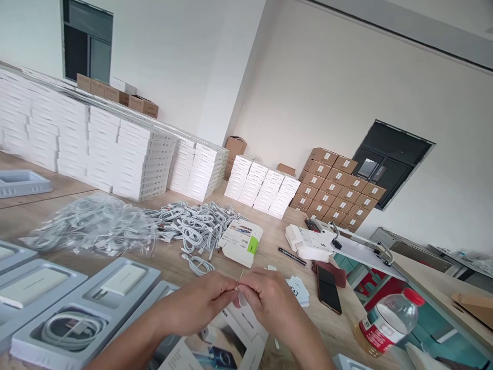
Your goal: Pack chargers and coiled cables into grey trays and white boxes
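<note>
My left hand [208,298] and my right hand [271,295] meet at the fingertips, both closed in a pinch. Between the thumbs shows a small whitish piece [242,298], too small to name. Beneath the hands lies a printed white box [246,354] with a picture on its face, partly covered by my forearms. To the left stand grey-blue plastic trays [87,303]; the nearest full one holds a white charger [124,279] and a coiled cable [73,329]. Behind my hands is an open white carton piece with a green patch [241,241].
Loose grey cables [192,221] and bagged cables [96,223] are heaped beyond the trays. White box stacks [131,159] line the back. On the right are a marker [291,256], paper cards [298,291], a phone [328,289] and a red-capped bottle [389,324].
</note>
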{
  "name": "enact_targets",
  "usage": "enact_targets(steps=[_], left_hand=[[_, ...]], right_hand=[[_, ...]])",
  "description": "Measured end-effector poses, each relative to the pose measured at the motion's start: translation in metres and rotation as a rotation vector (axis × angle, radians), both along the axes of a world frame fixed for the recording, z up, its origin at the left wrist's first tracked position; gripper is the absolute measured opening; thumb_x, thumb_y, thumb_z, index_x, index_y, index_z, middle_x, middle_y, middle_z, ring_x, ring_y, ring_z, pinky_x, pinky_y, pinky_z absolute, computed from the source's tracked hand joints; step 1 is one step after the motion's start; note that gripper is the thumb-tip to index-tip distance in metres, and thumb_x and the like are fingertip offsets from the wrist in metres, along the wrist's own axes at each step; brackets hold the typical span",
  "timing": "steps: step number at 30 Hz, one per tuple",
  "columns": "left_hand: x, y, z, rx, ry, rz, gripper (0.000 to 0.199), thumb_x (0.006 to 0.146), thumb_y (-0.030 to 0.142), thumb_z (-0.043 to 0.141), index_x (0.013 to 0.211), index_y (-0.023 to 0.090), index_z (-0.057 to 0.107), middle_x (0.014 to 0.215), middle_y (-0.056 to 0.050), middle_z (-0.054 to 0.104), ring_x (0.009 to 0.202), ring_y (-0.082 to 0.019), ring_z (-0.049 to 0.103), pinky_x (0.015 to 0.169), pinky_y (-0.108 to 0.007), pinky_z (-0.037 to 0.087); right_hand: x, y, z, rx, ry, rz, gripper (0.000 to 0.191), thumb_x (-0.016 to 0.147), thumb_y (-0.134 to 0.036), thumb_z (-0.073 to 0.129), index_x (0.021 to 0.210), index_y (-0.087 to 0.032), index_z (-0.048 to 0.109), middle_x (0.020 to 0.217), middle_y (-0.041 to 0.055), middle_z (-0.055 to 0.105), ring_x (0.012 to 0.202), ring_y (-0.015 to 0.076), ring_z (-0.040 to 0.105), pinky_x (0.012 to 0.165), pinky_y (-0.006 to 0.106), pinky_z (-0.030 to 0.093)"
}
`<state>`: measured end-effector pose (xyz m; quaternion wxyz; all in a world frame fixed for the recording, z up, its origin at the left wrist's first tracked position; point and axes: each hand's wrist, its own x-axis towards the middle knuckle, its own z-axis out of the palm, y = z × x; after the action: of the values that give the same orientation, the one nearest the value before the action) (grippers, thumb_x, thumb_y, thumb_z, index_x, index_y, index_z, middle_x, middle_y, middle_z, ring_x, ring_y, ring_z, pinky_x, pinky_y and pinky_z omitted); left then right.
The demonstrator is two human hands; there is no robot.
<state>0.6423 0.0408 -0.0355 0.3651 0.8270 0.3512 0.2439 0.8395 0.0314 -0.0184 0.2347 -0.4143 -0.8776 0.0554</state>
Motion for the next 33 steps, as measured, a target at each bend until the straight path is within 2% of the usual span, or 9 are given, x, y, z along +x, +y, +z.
enact_targets(steps=[7, 12, 17, 22, 24, 26, 28, 30, 33], left_hand=[[0.005, 0.003, 0.000, -0.019, -0.040, -0.048, 0.030, 0.093, 0.029, 0.040, 0.072, 0.019, 0.058, 0.066, 0.004, 0.047, 0.067, -0.013, 0.047, 0.064, -0.021, 0.034], [-0.002, 0.009, -0.002, -0.080, -0.025, 0.044, 0.033, 0.093, 0.039, 0.041, 0.069, 0.020, 0.055, 0.062, 0.005, 0.039, 0.062, -0.013, 0.040, 0.060, -0.021, 0.031], [-0.010, 0.015, -0.002, -0.163, -0.021, 0.186, 0.036, 0.089, 0.046, 0.043, 0.072, 0.020, 0.060, 0.064, 0.003, 0.039, 0.063, -0.015, 0.041, 0.060, -0.022, 0.032], [-0.010, 0.019, -0.003, -0.158, -0.054, 0.234, 0.035, 0.086, 0.045, 0.045, 0.072, 0.019, 0.064, 0.069, 0.001, 0.048, 0.071, -0.018, 0.049, 0.066, -0.023, 0.037], [-0.010, 0.020, -0.004, -0.152, -0.054, 0.257, 0.036, 0.086, 0.045, 0.045, 0.072, 0.019, 0.065, 0.070, 0.000, 0.049, 0.071, -0.018, 0.050, 0.065, -0.024, 0.037], [-0.009, 0.021, -0.004, -0.143, -0.055, 0.269, 0.037, 0.086, 0.047, 0.044, 0.073, 0.019, 0.066, 0.069, 0.001, 0.049, 0.069, -0.018, 0.049, 0.063, -0.024, 0.036], [-0.008, 0.021, -0.003, -0.133, -0.063, 0.272, 0.038, 0.087, 0.047, 0.044, 0.074, 0.019, 0.066, 0.068, 0.001, 0.048, 0.066, -0.016, 0.047, 0.061, -0.023, 0.035], [-0.007, 0.020, -0.003, -0.128, -0.072, 0.273, 0.038, 0.087, 0.046, 0.044, 0.074, 0.019, 0.067, 0.065, 0.002, 0.046, 0.061, -0.015, 0.043, 0.059, -0.023, 0.033], [-0.006, 0.018, -0.004, -0.130, -0.100, 0.238, 0.039, 0.089, 0.047, 0.044, 0.075, 0.019, 0.068, 0.061, 0.004, 0.042, 0.056, -0.013, 0.037, 0.057, -0.023, 0.031]], right_hand=[[-0.006, -0.002, -0.001, -0.023, 0.057, -0.033, 0.027, 0.086, -0.011, 0.051, 0.062, -0.021, 0.060, 0.060, -0.0029, 0.059, 0.058, 0.0119, 0.052, 0.057, 0.022, 0.034], [0.023, 0.013, 0.000, -0.059, 0.130, -0.140, 0.026, 0.082, -0.011, 0.049, 0.060, -0.020, 0.059, 0.055, -0.0048, 0.050, 0.052, 0.0105, 0.042, 0.051, 0.022, 0.028], [0.056, 0.037, -0.014, -0.140, -0.138, -0.410, 0.028, 0.076, -0.005, 0.050, 0.059, -0.019, 0.067, 0.059, -0.0005, 0.063, 0.057, 0.0132, 0.054, 0.053, 0.024, 0.030], [0.055, 0.047, -0.039, -0.251, -0.245, -0.455, 0.033, 0.064, 0.003, 0.054, 0.069, -0.020, 0.077, 0.074, 0.0050, 0.075, 0.071, 0.0178, 0.067, 0.056, 0.023, 0.034], [0.054, 0.048, -0.042, -0.266, -0.266, -0.475, 0.037, 0.062, 0.005, 0.054, 0.073, -0.021, 0.078, 0.081, 0.0069, 0.076, 0.075, 0.0200, 0.069, 0.057, 0.023, 0.034], [0.055, 0.047, -0.041, -0.276, -0.281, -0.486, 0.034, 0.061, 0.005, 0.057, 0.070, -0.020, 0.078, 0.077, 0.0084, 0.076, 0.072, 0.0221, 0.069, 0.056, 0.025, 0.034], [0.054, 0.045, -0.035, -0.260, -0.274, -0.487, 0.025, 0.065, 0.001, 0.060, 0.063, -0.018, 0.076, 0.069, 0.0095, 0.073, 0.068, 0.0231, 0.068, 0.056, 0.026, 0.035], [0.051, 0.042, -0.027, -0.209, -0.241, -0.470, 0.025, 0.078, -0.007, 0.057, 0.065, -0.018, 0.075, 0.070, 0.0093, 0.073, 0.071, 0.0225, 0.067, 0.060, 0.028, 0.039], [0.037, 0.036, -0.018, -0.122, -0.008, -0.339, 0.028, 0.095, -0.023, 0.046, 0.101, -0.021, 0.073, 0.098, 0.0080, 0.074, 0.090, 0.0204, 0.066, 0.073, 0.028, 0.045]])
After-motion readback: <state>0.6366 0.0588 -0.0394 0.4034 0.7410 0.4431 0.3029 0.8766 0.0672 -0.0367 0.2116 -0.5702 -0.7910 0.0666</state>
